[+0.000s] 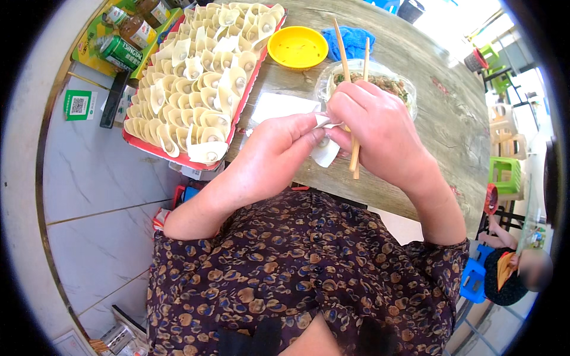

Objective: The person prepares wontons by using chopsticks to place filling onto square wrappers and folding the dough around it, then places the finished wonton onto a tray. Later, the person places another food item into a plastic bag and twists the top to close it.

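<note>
My left hand [285,149] and my right hand [378,127] meet over the near part of the table, both pinching the corners of one white dough wrapper [326,152]. A pair of wooden chopsticks [355,147] is also held in my right hand, the tips pointing towards me. Just beyond that hand stands a clear bowl [412,95] lined with plastic, holding minced filling [383,83] with green bits. Flat white wrappers [285,107] lie beyond my left hand. Rows of folded wrappers [191,95] fill a red tray [242,111] on the left.
A yellow bowl [298,47] and a blue cloth [352,41] are at the back of the wooden table [445,120]. Bottles [138,33] and a green can [121,53] stand beyond the tray's left side. A person [503,271] is at the far right, near plastic stools [505,175].
</note>
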`<state>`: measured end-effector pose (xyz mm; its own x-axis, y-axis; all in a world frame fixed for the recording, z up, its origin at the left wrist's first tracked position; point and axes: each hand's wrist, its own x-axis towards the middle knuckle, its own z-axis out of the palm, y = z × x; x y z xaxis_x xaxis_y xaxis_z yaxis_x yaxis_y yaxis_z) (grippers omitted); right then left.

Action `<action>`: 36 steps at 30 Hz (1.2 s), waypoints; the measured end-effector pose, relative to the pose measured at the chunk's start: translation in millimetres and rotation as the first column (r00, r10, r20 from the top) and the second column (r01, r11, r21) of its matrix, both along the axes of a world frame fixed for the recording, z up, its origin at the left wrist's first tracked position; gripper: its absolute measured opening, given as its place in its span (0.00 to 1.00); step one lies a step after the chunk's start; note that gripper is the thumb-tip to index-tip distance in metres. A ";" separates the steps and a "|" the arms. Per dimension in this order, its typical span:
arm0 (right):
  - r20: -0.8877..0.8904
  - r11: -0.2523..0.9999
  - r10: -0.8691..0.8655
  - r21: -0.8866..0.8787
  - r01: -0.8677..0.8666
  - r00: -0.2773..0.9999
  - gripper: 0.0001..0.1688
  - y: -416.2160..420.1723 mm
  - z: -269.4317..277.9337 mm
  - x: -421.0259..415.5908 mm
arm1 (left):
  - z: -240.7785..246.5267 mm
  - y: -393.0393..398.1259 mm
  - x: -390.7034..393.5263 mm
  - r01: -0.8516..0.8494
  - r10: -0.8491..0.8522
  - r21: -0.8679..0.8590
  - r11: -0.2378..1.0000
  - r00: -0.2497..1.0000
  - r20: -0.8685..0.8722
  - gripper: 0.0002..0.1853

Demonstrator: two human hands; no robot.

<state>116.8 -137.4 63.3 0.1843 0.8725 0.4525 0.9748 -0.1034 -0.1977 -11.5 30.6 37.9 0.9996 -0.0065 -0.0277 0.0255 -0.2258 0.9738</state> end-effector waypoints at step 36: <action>-0.393 0.952 0.045 0.295 0.079 0.919 0.11 -10.2 -39.9 -0.8 | -14.6 -20.6 7.3 -0.165 0.160 0.148 0.975 0.986 0.041 0.32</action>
<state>116.0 -147.6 23.5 0.4136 0.7028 0.5789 0.8107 0.0051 -0.5854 -4.2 10.0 23.4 0.9873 0.1583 0.0122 0.0470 -0.3647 0.9300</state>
